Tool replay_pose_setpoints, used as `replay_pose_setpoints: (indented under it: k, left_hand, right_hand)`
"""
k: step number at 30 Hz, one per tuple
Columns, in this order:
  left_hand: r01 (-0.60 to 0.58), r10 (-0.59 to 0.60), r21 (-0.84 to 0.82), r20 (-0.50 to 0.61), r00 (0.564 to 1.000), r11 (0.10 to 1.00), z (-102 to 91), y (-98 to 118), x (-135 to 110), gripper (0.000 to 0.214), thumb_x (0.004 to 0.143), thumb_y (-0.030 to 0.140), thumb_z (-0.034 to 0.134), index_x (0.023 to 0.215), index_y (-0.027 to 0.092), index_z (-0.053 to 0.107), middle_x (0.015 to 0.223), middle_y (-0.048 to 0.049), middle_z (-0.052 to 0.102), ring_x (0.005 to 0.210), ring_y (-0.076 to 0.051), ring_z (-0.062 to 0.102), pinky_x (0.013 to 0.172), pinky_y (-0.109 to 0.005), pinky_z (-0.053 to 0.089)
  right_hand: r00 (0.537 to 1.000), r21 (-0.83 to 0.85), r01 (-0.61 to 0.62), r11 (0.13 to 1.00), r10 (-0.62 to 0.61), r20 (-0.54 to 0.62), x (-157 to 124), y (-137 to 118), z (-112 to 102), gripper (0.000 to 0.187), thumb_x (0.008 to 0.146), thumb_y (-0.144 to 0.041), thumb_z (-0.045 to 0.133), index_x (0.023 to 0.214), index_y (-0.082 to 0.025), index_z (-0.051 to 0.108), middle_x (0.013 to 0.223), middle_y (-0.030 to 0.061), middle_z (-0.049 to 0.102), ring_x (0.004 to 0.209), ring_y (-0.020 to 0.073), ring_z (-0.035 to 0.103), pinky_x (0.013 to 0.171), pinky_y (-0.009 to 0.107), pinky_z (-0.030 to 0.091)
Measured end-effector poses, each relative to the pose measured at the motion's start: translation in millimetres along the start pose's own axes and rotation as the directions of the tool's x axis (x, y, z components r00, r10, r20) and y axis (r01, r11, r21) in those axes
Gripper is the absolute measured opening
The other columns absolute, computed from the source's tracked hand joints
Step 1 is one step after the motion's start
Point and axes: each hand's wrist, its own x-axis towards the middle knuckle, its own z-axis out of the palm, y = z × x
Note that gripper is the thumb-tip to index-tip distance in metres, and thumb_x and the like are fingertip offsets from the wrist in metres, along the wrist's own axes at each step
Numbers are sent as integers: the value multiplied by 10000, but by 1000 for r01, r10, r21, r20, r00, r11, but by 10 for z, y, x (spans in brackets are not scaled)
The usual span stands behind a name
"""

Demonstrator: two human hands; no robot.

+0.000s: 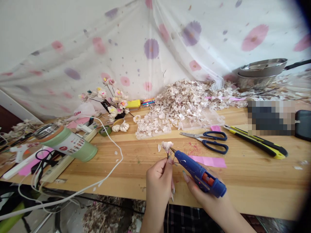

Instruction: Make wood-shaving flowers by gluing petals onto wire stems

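Between the fingertips of my left hand (160, 176) is the thin dark stem of a pale handmade flower (166, 146), held upright above the table's front part. My right hand (198, 191) is closed around a blue hot glue gun (200, 174), which has a small red light lit on its side. The gun's metal nozzle points left and meets the flower near its base; whether glue is coming out I cannot tell. A loose petal (159, 148) lies beside the flower. Behind the gun are dark-handled scissors (213, 141) and a strip of pink paper (209, 161).
A heap of dried petals (187, 100) spreads along the back, partly over clear trays (154, 129). A yellow-black utility knife (257, 142) lies right. Left are a green tumbler (70, 144), a power strip (58, 170) and a white cable (116, 165). Finished flowers (116, 102) stand behind.
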Motion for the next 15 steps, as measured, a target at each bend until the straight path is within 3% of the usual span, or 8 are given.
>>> replay_pose_setpoints:
  k: [15]
  left_hand:
    - [2,-2,-9,-4,1000,1000,14,-3,-2,418,794,557,534,716,157,627,314,96,329,241,-54,280,268,-140,212]
  right_hand:
    - [999,28,-27,999,28,-17,-13,-15,16,202,848,-297,537,678,-201,483,598,-27,484,521,119,486,503,243,412]
